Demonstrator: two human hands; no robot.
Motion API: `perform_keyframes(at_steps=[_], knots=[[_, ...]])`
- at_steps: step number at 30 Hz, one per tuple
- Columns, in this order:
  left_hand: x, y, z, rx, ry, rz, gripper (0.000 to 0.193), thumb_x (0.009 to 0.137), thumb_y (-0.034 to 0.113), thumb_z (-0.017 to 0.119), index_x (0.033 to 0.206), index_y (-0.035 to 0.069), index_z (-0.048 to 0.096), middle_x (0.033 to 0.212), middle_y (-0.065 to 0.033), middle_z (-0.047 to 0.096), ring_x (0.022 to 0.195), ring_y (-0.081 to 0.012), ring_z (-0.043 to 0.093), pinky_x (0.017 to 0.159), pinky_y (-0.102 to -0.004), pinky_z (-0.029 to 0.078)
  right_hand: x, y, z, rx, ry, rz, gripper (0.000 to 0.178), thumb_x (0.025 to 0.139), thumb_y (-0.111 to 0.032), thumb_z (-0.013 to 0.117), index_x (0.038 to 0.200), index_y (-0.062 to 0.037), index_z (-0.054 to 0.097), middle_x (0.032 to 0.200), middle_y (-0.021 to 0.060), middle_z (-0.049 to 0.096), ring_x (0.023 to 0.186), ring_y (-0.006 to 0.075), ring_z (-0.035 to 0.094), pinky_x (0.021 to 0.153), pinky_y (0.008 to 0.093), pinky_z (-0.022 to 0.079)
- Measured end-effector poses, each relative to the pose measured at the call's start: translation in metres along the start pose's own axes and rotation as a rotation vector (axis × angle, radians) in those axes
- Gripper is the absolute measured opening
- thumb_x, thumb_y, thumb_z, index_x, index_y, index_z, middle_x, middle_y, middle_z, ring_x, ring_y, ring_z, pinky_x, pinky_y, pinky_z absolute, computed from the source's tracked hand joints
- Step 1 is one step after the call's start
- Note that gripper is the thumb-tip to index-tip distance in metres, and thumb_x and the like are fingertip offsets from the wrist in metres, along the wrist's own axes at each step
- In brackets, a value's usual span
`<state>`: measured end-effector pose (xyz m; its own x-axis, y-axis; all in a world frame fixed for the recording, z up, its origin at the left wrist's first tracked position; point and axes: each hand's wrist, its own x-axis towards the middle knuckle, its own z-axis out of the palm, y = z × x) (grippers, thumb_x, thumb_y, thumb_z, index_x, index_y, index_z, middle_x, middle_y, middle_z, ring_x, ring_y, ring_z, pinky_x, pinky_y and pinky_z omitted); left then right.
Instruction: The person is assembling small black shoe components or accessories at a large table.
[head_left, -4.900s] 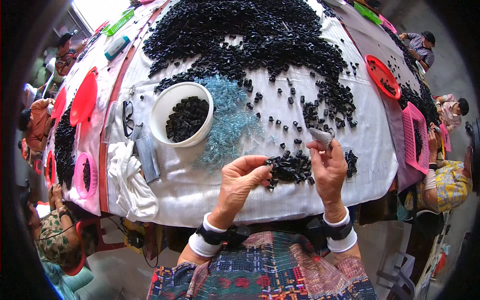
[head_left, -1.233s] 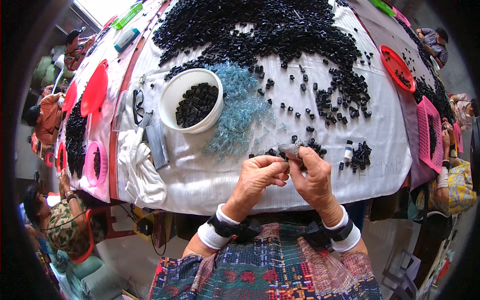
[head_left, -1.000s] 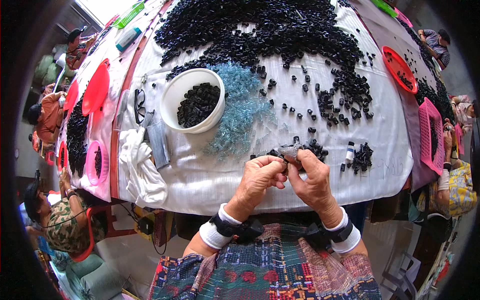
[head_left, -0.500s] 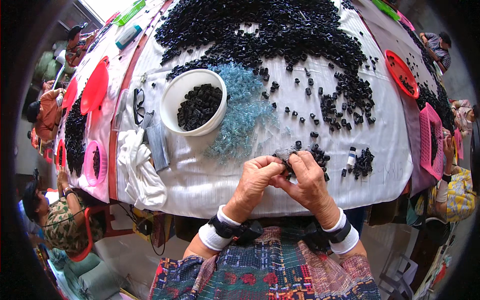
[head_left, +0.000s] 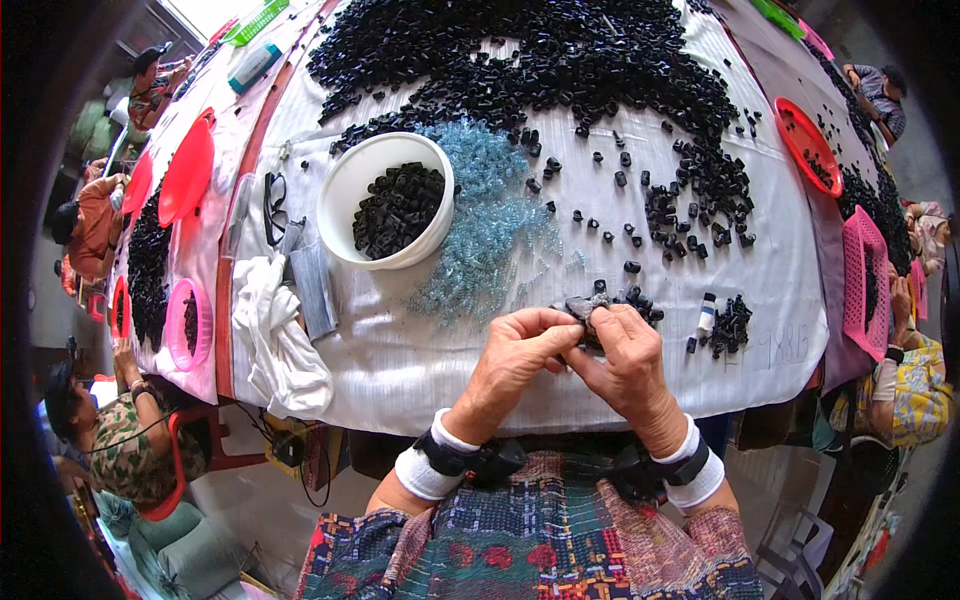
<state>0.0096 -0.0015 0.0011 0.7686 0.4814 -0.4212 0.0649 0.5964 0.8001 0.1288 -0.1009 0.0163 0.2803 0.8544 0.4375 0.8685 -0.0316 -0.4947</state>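
My left hand (head_left: 512,362) and my right hand (head_left: 628,368) meet near the table's front edge, fingertips pinched close together. A small dark piece shows between them, mostly hidden by the fingers. Just beyond the fingertips lies a greyish crumpled scrap (head_left: 588,302), beside a small cluster of black plastic pieces (head_left: 638,302). Left of the hands spreads a heap of small clear-blue pieces (head_left: 480,210). A white bowl (head_left: 334,215) holding many black pieces stands at that heap's left side.
A large mound of black pieces (head_left: 560,60) covers the far table. At right, a small white tube (head_left: 706,316) stands by more black pieces (head_left: 732,328). Glasses (head_left: 273,210), a grey-blue folded cloth (head_left: 314,290) and a white cloth (head_left: 275,345) lie left. People sit at both side tables.
Both hands stay pinched together at nearly the same spot, with a slight shift of the fingers. More of the greyish scrap and a dark piece shows beyond the fingertips.
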Motion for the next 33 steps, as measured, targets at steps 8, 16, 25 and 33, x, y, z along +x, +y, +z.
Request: perform_keyframes(at_steps=[8,16,25,33], knots=[[-0.002,0.003,-0.003,-0.105,-0.026,-0.014,0.013,0.084,0.012,0.063,0.088,-0.001,0.063,0.074,-0.0061,0.064,0.064,-0.0111,0.061,0.06,-0.0238,0.052,0.001,0.001,-0.002,0.039,-0.007,0.011,0.03,0.067,-0.015,0.073,0.082,0.0014,0.051,0.07,0.0138,0.051,0.065,0.0297,0.054,0.057,0.0369,0.045],[-0.002,0.001,-0.011,-0.051,-0.041,0.009,0.013,0.084,0.012,0.063,0.087,-0.001,0.063,0.073,-0.0065,0.064,0.065,-0.0115,0.061,0.06,-0.0241,0.052,-0.006,0.0,0.007,0.076,0.009,-0.025,0.027,0.066,-0.008,0.072,0.08,0.0012,0.051,0.068,0.0121,0.049,0.061,0.0283,0.052,0.052,0.0366,0.044],[-0.003,0.004,-0.009,0.039,-0.188,-0.085,0.02,0.084,0.019,0.064,0.091,0.0,0.065,0.079,-0.005,0.065,0.067,-0.0095,0.061,0.058,-0.0211,0.052,0.0,-0.002,-0.003,0.049,-0.003,-0.041,0.031,0.064,-0.011,0.072,0.085,0.0012,0.052,0.074,0.0141,0.051,0.07,0.0301,0.055,0.06,0.0372,0.047],[0.0,0.046,-0.035,-0.231,0.034,0.204,0.025,0.089,0.026,0.058,0.095,0.002,0.062,0.083,-0.0103,0.067,0.066,-0.0155,0.064,0.055,-0.0277,0.055,0.005,0.042,-0.017,0.106,0.135,0.205,0.02,0.074,0.003,0.059,0.093,0.0024,0.054,0.086,0.0153,0.057,0.078,0.0301,0.056,0.071,0.0371,0.046]])
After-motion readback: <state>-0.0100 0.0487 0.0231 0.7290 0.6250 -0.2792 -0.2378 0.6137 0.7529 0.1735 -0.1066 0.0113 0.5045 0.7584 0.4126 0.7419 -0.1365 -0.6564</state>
